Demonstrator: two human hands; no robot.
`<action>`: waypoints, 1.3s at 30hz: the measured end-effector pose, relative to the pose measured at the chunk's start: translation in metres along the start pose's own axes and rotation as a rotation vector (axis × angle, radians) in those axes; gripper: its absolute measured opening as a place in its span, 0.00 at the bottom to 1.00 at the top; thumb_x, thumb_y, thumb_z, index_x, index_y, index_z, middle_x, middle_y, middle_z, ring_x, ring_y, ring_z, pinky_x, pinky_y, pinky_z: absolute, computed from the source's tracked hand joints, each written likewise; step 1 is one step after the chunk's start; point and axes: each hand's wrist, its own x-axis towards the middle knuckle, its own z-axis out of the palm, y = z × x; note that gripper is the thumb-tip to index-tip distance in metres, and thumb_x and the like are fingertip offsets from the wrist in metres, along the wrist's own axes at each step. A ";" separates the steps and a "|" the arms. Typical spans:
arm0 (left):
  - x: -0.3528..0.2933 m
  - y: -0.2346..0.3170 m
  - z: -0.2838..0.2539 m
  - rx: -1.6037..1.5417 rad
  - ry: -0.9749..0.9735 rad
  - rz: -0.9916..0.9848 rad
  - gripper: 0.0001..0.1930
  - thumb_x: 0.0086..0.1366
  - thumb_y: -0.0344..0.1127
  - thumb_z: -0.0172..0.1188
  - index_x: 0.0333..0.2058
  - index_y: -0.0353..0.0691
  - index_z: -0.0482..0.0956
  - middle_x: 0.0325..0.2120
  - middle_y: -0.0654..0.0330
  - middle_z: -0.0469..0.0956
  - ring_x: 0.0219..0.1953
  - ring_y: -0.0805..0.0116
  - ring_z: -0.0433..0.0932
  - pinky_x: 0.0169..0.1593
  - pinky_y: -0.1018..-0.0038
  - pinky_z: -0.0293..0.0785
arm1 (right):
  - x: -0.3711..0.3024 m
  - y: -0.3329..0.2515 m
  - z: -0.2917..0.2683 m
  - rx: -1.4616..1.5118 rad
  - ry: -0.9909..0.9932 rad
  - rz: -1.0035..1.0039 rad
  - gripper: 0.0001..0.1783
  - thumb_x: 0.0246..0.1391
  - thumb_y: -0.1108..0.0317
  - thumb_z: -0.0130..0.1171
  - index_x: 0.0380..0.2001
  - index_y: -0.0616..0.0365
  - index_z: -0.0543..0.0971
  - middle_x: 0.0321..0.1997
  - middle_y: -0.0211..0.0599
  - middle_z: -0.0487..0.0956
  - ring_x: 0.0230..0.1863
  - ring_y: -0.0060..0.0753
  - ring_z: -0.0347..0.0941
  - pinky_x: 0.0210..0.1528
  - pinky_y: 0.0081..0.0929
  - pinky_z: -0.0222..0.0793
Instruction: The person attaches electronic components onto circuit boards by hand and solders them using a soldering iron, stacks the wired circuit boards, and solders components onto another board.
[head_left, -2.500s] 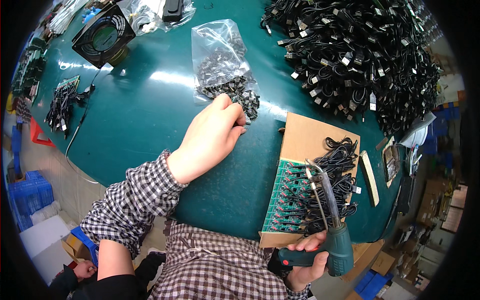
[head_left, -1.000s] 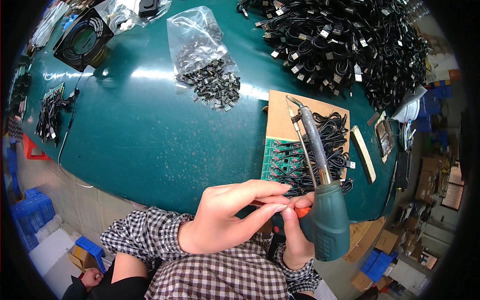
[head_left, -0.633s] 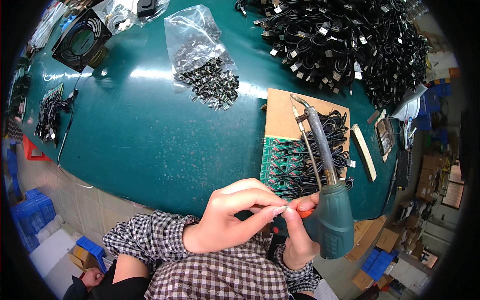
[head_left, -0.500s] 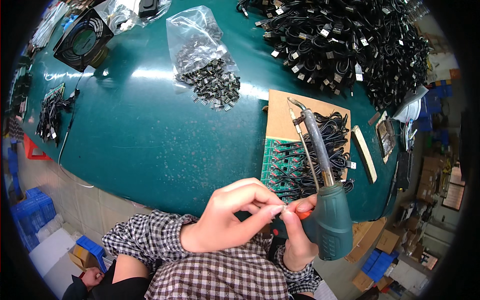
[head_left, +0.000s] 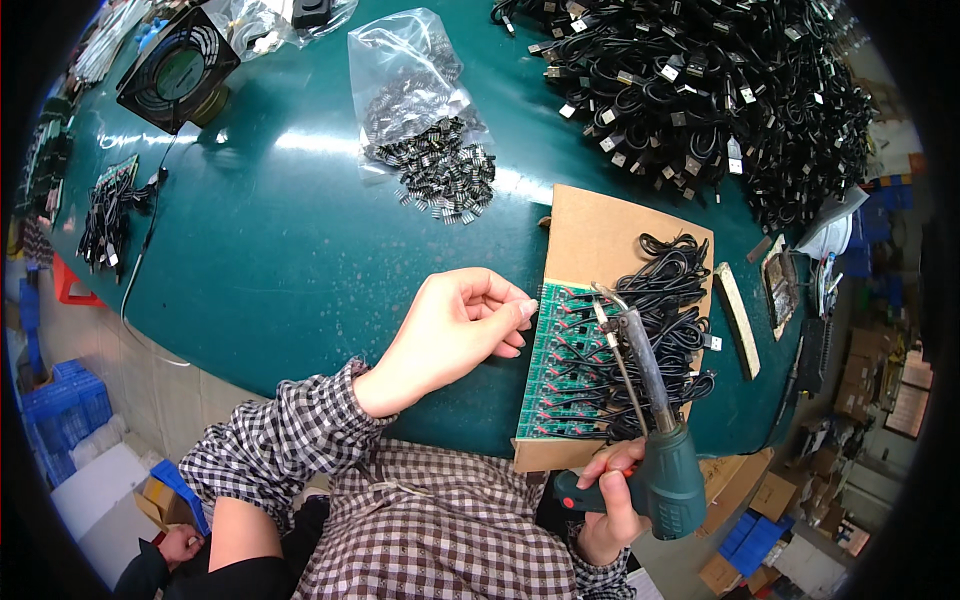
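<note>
Moved since the earlier frame: left hand [head_left: 450,325], away from the right hand [head_left: 612,500] and over to the left edge of a row of green circuit boards [head_left: 550,390]; also lowered, a pistol-shaped soldering iron [head_left: 672,485], tip toward the upper end of the row. Boards laid along the left edge of a brown sheet [head_left: 595,230], down toward its lower left corner. Left thumb and forefinger pinched together, without a clear gap; anything between them too small to tell. Right hand curled closed around the iron's handle. Contact between tip and boards impossible to judge.

For good work here, probably best to keep the pinch light and steady beside the board edge, and the presumably hot tip clear of fingertips and cable jackets.

Boards thin, flat and rectangular, with short red wires; black cables [head_left: 675,280] in smooth, supple-looking loops toward the sheet's right edge. Iron of dark green moulded plastic, with a dull grey metal tube, bent at the end, and a slim rod alongside. Just past the sheet's right edge, a rough pale strip [head_left: 737,320]. Toward the far edge of the green table [head_left: 300,250], a clear, crinkled plastic bag [head_left: 400,55], with small black parts [head_left: 460,180] at its mouth, striped with metallic pins. At the table's far right, a tangled heap of cables [head_left: 690,90] with flat silvery plugs; at far left, a square black fan [head_left: 180,70]
</note>
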 end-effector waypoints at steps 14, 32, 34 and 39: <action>0.001 0.014 -0.003 0.018 -0.056 -0.071 0.11 0.60 0.34 0.56 0.34 0.30 0.74 0.27 0.58 0.77 0.28 0.75 0.77 0.33 0.81 0.76 | -0.006 0.006 -0.007 -0.054 0.013 -0.015 0.13 0.42 0.74 0.53 0.33 0.65 0.66 0.26 0.39 0.66 0.22 0.29 0.67 0.19 0.21 0.65; 0.005 0.007 0.003 0.031 -0.018 -0.039 0.10 0.60 0.33 0.56 0.32 0.28 0.73 0.25 0.56 0.77 0.27 0.73 0.78 0.32 0.80 0.77 | -0.022 0.015 -0.015 -0.080 -0.011 0.059 0.24 0.51 0.64 0.51 0.46 0.71 0.63 0.36 0.44 0.69 0.39 0.42 0.72 0.36 0.35 0.77; 0.005 0.007 0.002 0.032 -0.018 -0.043 0.10 0.60 0.32 0.56 0.32 0.28 0.73 0.25 0.55 0.77 0.27 0.73 0.78 0.33 0.80 0.77 | -0.023 0.016 -0.015 -0.121 -0.005 0.053 0.25 0.51 0.63 0.51 0.48 0.71 0.62 0.36 0.45 0.69 0.40 0.42 0.71 0.35 0.34 0.77; 0.006 0.004 0.001 0.014 -0.022 -0.040 0.10 0.60 0.32 0.56 0.32 0.28 0.73 0.25 0.55 0.77 0.27 0.72 0.78 0.33 0.79 0.77 | -0.021 0.019 -0.018 -0.147 -0.045 0.019 0.22 0.51 0.64 0.51 0.44 0.71 0.64 0.35 0.44 0.68 0.38 0.40 0.71 0.34 0.33 0.77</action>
